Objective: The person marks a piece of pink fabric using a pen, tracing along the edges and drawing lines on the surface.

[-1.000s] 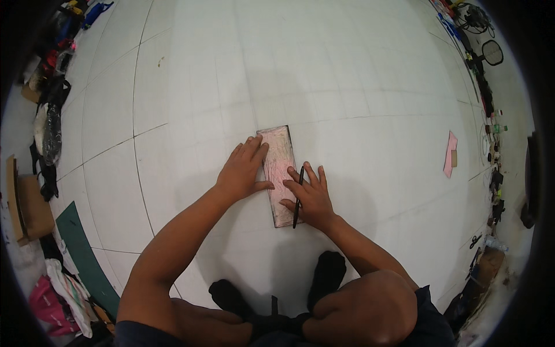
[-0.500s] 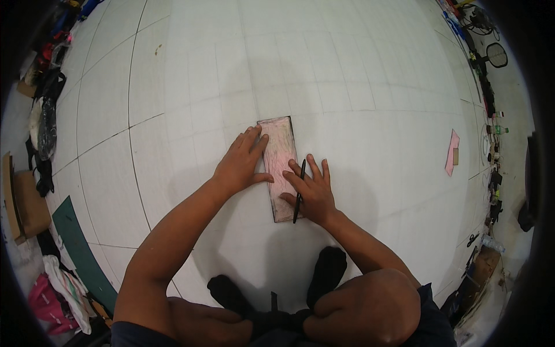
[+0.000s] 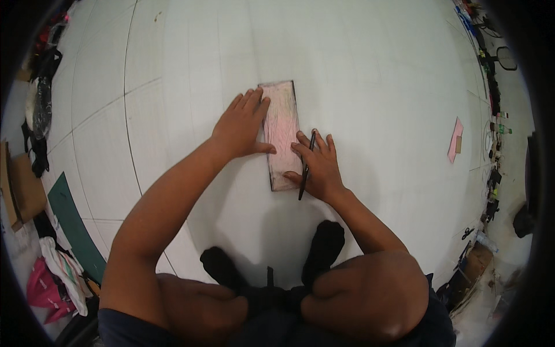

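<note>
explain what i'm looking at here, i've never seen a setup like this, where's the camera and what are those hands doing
There is no robot: these are a person's bare hands. All the pictures come from one wide fisheye camera on that person's head, looking down, so straight edges bend near the rim. On the white floor lies a creased pink rectangular strip with dark edges. The left hand rests spread along its left side; the right hand is at its lower right, with a slim black pen held between the fingers. A smaller pink scrap lies off to the right.
</note>
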`<action>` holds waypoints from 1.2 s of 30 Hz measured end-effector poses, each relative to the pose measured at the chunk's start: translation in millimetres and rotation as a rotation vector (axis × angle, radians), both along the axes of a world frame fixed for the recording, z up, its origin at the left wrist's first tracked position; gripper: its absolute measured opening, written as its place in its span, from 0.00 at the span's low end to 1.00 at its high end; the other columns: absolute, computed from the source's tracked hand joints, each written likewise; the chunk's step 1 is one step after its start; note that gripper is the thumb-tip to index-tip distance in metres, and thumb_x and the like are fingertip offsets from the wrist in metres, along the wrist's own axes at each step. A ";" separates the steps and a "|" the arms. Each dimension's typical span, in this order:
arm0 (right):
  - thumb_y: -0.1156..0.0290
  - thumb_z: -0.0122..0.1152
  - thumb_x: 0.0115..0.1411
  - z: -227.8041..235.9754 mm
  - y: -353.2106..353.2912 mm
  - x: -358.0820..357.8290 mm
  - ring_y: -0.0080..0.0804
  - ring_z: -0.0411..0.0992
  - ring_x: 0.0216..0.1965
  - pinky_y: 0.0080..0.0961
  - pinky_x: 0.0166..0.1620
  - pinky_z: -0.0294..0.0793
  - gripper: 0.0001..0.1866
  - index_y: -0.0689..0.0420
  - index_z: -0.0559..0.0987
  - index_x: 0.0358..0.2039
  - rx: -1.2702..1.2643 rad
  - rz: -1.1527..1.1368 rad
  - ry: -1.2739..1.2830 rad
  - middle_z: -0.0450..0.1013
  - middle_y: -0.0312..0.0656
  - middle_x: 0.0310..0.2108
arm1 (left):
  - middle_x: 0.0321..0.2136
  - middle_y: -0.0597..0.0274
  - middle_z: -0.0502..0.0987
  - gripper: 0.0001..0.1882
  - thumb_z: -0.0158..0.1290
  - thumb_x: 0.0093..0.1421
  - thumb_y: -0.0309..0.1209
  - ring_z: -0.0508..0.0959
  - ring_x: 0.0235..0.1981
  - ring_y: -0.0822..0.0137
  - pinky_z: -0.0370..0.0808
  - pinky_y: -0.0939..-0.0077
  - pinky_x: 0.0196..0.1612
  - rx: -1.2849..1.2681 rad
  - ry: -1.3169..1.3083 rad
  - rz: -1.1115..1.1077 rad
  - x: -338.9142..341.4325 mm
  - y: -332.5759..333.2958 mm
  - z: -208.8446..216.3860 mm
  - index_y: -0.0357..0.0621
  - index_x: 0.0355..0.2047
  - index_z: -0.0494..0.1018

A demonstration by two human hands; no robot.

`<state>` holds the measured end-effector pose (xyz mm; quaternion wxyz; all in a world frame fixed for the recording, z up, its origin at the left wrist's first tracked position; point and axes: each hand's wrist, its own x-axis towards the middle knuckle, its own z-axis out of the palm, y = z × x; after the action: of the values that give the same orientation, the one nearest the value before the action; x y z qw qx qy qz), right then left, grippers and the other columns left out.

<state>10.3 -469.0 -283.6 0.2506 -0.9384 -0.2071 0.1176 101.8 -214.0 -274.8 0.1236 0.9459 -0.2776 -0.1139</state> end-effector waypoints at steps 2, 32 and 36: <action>0.52 0.75 0.57 -6.4 -7.9 -19.0 0.62 0.54 0.74 0.68 0.73 0.42 0.33 0.49 0.75 0.61 0.028 0.010 -0.032 0.65 0.45 0.71 | 0.73 0.36 0.54 0.71 0.71 0.40 0.69 0.55 0.75 0.40 0.55 0.50 0.76 0.084 0.040 -0.020 -1.7 -4.5 6.8 0.32 0.71 0.56; 0.55 0.73 0.59 -10.4 -7.5 -37.6 0.61 0.54 0.74 0.71 0.73 0.43 0.30 0.53 0.76 0.59 0.031 0.027 -0.073 0.65 0.49 0.70 | 0.74 0.28 0.44 0.76 0.76 0.36 0.65 0.48 0.76 0.33 0.50 0.45 0.77 0.288 0.177 -0.026 -3.0 -21.4 20.0 0.48 0.78 0.46; 0.68 0.67 0.61 14.4 -13.4 -23.1 0.55 0.71 0.57 0.61 0.69 0.56 0.25 0.57 0.75 0.58 0.210 -0.122 0.044 0.76 0.51 0.53 | 0.74 0.28 0.45 0.76 0.76 0.38 0.63 0.48 0.76 0.34 0.49 0.45 0.77 0.315 0.166 -0.027 -2.4 -25.2 24.4 0.47 0.78 0.45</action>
<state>-12.9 -482.4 -269.2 0.3589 -0.9149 -0.1554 0.1005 99.4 -239.2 -250.4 -0.0054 0.9371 -0.2579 -0.2352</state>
